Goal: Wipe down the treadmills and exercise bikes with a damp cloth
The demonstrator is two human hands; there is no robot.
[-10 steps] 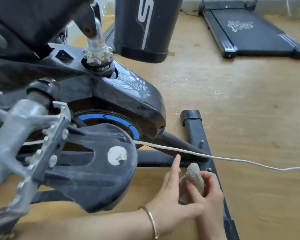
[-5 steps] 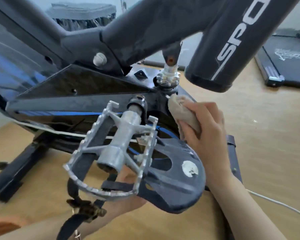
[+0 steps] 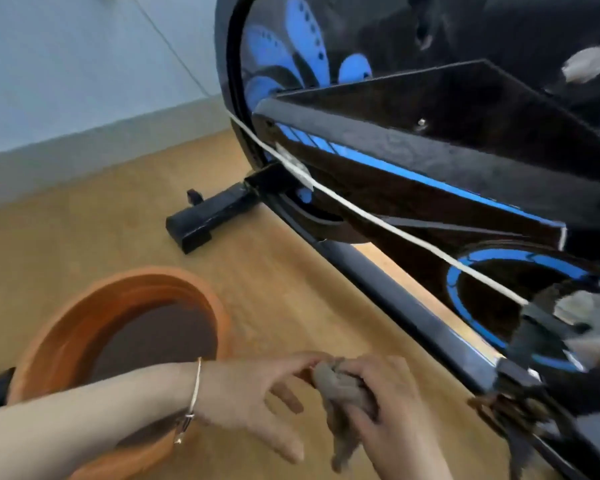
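- My right hand (image 3: 392, 414) is curled tight round the bunched grey-brown damp cloth (image 3: 338, 386), low in the middle of my view, just above the light wooden floor (image 3: 274, 289).
- My left hand (image 3: 253, 393) pinches the top knob of the cloth with thumb and forefinger. The other fingers hang loose and spread.
- The cloth's long axis runs pretty much up-down in my view: fat end up between my hands, ragged tail dangling below my right fist.
- There's a thin silver bracelet (image 3: 195, 386) on my left wrist.
- The round orange plastic basin (image 3: 66, 327) with dark water in it sits under my left forearm, just left of the cloth.
- The black exercise bike with blue trim (image 3: 430, 161) is right beside my hands, running diagonally. Its flywheel (image 3: 291, 64) end points up-left toward the pale wall (image 3: 66, 81), and the pedal end is blurry at the right edge.
- A white cord (image 3: 378, 220) is stretched along the bike's side.
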